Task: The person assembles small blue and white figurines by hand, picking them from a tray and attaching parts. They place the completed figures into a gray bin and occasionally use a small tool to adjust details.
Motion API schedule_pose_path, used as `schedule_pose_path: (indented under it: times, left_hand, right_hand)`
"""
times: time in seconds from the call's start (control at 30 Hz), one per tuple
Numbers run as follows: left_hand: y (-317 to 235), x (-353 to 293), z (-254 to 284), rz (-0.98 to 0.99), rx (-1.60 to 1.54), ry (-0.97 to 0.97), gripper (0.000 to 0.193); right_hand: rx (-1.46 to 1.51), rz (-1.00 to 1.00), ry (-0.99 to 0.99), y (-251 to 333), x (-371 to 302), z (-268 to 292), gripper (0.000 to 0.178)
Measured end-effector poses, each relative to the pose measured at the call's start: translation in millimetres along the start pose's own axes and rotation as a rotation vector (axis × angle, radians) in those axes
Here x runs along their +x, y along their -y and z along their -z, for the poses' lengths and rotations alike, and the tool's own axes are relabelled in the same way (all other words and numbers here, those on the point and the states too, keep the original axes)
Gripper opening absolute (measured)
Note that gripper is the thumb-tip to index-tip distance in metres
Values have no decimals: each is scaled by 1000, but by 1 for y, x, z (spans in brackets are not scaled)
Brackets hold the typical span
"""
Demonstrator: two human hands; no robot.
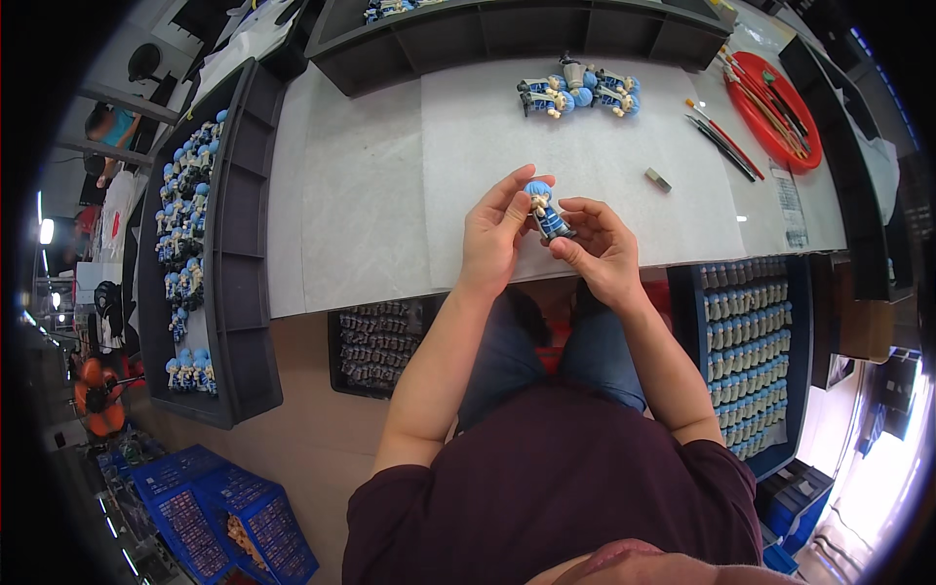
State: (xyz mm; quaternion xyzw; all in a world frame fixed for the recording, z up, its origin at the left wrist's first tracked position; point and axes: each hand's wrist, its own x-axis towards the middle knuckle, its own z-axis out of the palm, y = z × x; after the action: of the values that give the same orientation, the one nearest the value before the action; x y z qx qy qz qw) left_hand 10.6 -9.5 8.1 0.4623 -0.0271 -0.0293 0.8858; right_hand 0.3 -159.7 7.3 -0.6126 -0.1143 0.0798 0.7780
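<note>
A small figurine (544, 210) with light blue hair and a blue-and-white outfit is held upright, slightly tilted, over the near part of the table. My left hand (495, 232) grips it by the head and side, thumb across its front. From the other side, my right hand (604, 244) pinches its dark feet between thumb and fingers. Beyond my hands, several similar figurines (583, 93) lie in a cluster on the white sheet (468, 136). To the right of my hands lies a small grey block (658, 179).
A red oval tray (749, 73) of brushes stands at the right, with loose brushes (721, 146) beside it. Dark crates hold figurines at the left (252, 244) and far edge (409, 49). Below the table's right edge, a blue crate (801, 322) contains rows of them.
</note>
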Motion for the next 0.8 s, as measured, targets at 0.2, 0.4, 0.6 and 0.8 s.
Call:
schedule_pose_path:
  times: [0.2, 0.4, 0.6, 0.8]
  left_hand:
    - [3, -1, 4, -19, 7, 11, 31]
    - [3, -3, 7, -56, -159, -9, 29]
    - [-2, -3, 5, -47, -146, 33, 32]
    - [0, -2, 2, -59, -57, 41, 33]
  right_hand:
    - [-87, 144, -50, -11, -1, 0, 46]
    - [33, 157, 0, 4, 4, 1, 50]
    - [68, -12, -45, 3, 4, 1, 49]
    - [-10, 133, -90, -3, 5, -1, 47]
